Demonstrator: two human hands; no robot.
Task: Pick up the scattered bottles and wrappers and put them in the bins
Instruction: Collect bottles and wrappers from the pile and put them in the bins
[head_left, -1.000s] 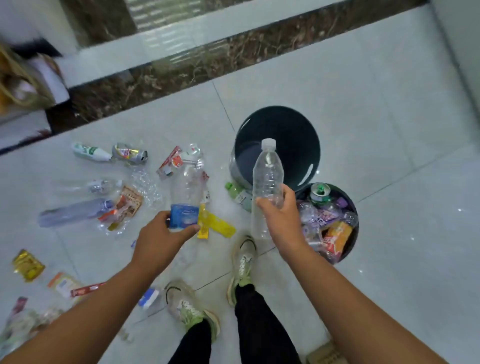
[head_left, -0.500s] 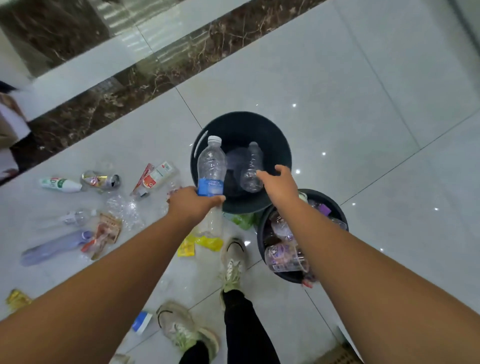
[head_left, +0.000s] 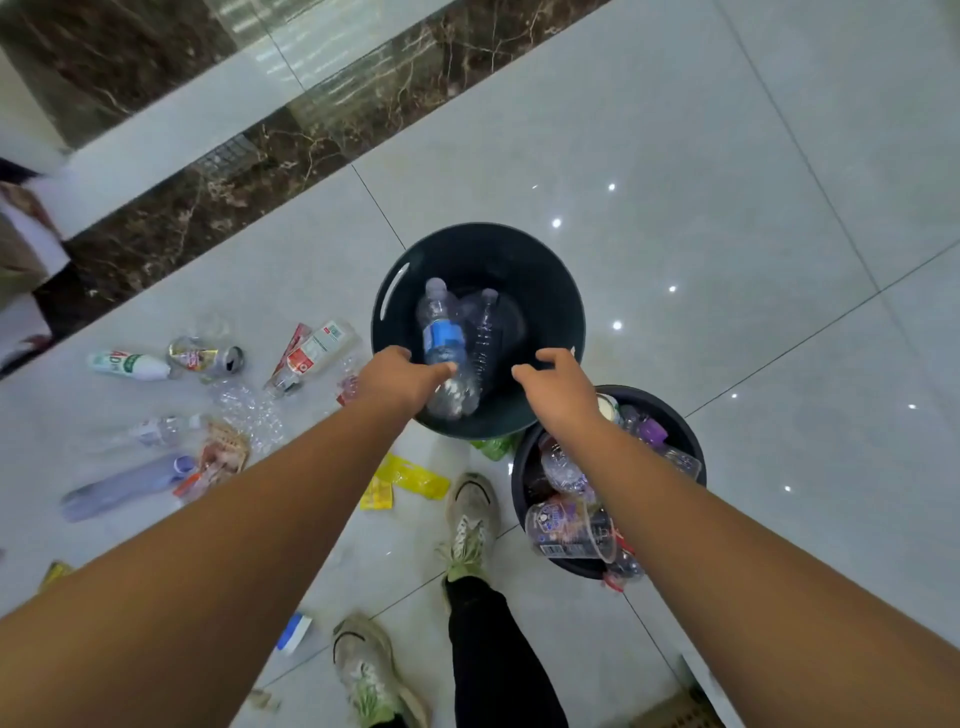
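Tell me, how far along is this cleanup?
Done: the near bin is heaped full, and a clear bottle lies in the far bin. In hand: the left hand is at a blue-label bottle inside that bin, grip unclear; the right hand is empty. Left: a white bottle, a can and wrappers on the floor.

Both hands sit centre frame over the dark bin. Left hand: thumb against the blue-label bottle, which lies tilted in the bin; grip unclear. Right hand is loosely curled, holding nothing, at the bin's near rim. A clear bottle lies beside the blue-label bottle. Second bin, lower right, holds cups and bottles. Can, bottles and wrappers lie scattered at left. Yellow wrapper lies near a shoe.
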